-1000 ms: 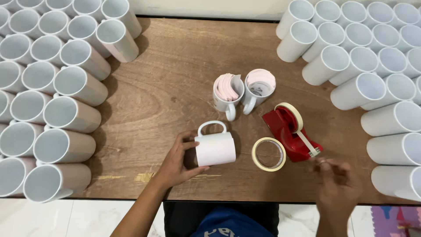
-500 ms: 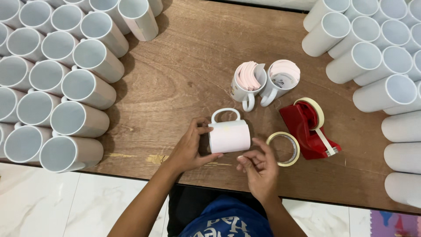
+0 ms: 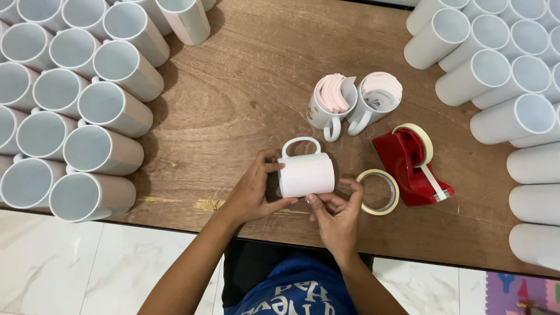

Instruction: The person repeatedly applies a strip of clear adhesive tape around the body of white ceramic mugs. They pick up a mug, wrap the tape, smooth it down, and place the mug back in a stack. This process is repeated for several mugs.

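Mug (image 3: 306, 174) on its side at worktop (image 3: 245, 93) centre, paper sheet already around it; we hold it, left hand (image 3: 254, 189) and right hand (image 3: 335, 213) clamped on its ends. Tape roll (image 3: 378, 191), red dispenser (image 3: 411, 163) beside. Taping apparently unfinished.

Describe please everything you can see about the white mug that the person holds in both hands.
The white mug lies on its side on the brown wooden table, its looped handle pointing away from the person. It looks ceramic, with a pale sheet wrapped around its body. The left hand grips its left end; the right hand touches its lower right edge. A loose tape roll lies just to its right.
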